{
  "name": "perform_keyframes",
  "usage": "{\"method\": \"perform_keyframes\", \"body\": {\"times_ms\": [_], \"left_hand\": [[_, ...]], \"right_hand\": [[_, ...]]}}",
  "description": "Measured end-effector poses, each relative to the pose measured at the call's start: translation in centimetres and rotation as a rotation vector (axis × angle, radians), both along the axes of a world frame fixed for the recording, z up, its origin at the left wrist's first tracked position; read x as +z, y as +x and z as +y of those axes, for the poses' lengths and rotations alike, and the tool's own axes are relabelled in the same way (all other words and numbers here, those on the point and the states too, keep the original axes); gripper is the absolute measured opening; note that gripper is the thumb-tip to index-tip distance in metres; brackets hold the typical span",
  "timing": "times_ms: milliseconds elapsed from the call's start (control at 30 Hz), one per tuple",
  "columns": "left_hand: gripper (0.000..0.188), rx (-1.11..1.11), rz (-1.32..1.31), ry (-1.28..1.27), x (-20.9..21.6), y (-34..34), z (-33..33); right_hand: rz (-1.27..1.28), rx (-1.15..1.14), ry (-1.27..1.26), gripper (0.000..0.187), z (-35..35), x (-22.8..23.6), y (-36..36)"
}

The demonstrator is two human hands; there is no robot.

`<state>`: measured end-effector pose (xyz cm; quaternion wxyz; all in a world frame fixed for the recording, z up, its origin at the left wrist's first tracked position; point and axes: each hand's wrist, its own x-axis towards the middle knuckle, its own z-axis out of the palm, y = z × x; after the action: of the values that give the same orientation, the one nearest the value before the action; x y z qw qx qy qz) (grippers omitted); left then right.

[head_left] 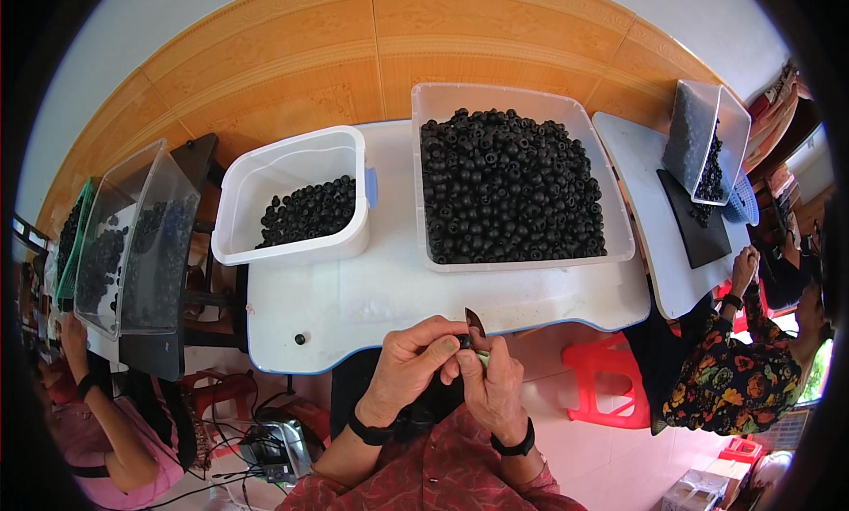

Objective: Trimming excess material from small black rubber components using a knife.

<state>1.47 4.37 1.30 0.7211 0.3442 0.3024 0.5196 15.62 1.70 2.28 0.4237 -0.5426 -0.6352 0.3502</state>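
Observation:
Just off the table's near edge, my two hands meet in front of my chest. My left hand [409, 368] is closed, pinching a small black ring-like bead [464, 341] at its fingertips. My right hand [489, 389] grips a small knife [475, 321], its dark curved blade pointing up beside the bead. Part of a pale green handle shows between the right fingers. Beyond my hands stands a big clear tub [523, 265] heaped with black beads [508, 184]. Left of it, a white tub [232, 212] holds a smaller pile of the same beads.
One loose bead [300, 339] lies near the front left of the white table [380, 290]. People work at both sides; a tipped clear bin [694, 126] stands right, another clear bin [106, 272] left. A red stool [604, 378] is right of me. Cables [234, 440] lie on the floor.

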Motion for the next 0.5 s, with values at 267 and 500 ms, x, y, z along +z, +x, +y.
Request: {"method": "perform_keyframes", "body": {"times_ms": [267,500], "left_hand": [[0.02,0.017,-0.091,0.032,-0.8,0.3,0.0],[0.02,0.093,-0.087,0.01,-1.0,1.0,-0.4]], "right_hand": [[-0.016,0.014,0.044,0.024,0.2,-0.1,0.0],[-0.098,-0.014,0.138,0.021,0.3,-0.3,0.0]]}}
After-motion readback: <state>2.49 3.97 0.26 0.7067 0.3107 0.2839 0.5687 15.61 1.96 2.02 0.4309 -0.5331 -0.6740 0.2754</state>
